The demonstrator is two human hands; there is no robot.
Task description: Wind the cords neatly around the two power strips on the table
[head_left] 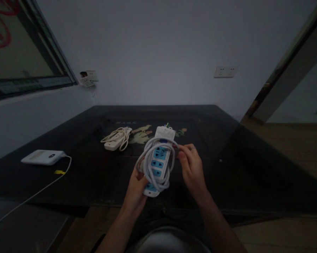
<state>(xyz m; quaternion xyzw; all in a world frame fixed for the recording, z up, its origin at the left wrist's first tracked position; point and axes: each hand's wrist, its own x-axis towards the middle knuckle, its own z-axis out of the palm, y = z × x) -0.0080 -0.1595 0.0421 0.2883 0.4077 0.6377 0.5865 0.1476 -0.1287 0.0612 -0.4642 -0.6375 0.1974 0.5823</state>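
A white power strip [157, 163] with blue sockets is held up above the dark table, tilted with its far end to the right. Its grey-white cord [148, 159] lies in loose loops across the sockets. Around the strip's lower left side and the loops, my left hand [136, 186] is closed. My right hand [191, 167] pinches a piece of the cord at the upper right of the strip, thumb against fingers. A few thin coloured wires [167, 125] stick out at the strip's far end.
Another white power strip [113, 144], wrapped in its cream cord, lies on the black table [227, 179] at left. A white power bank [43, 157] with a white cable [49, 188] lies farther left. Wall sockets [225, 71] are behind, and a window is at upper left.
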